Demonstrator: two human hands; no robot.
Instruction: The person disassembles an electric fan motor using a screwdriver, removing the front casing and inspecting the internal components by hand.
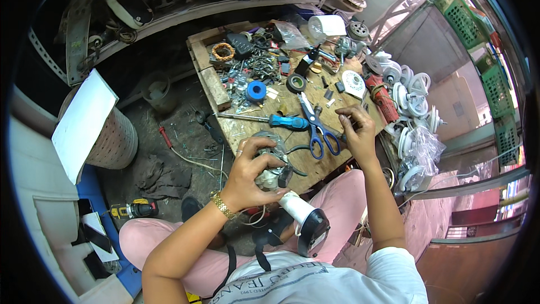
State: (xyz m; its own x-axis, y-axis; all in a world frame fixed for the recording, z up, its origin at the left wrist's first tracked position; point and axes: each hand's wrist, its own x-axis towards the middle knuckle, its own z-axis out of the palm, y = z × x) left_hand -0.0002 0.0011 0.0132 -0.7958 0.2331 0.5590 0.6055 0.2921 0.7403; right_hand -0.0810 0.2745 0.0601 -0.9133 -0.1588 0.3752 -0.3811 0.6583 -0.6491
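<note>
My left hand [254,173], with a gold bracelet at the wrist, is closed round a rounded grey and white motor-like part [272,177] above the table's near edge. Just below it, over my lap, is a white tubular piece [297,207] with a black end; whether the two are joined I cannot tell. Dark curved pliers handles [297,148] show beside that hand. My right hand [360,132] is over the table's right side, fingers bent and apart, with nothing visible in them. Left of it lie blue-handled scissors [320,135] and a blue-handled screwdriver [288,122].
The wooden table [239,129] bears a heap of screws and small parts [261,65], a blue tape roll [256,91] and a black tape roll [296,83]. White lamp-like parts [413,93] crowd the right. A yellow drill [135,209] lies on the floor, near a basket [115,138].
</note>
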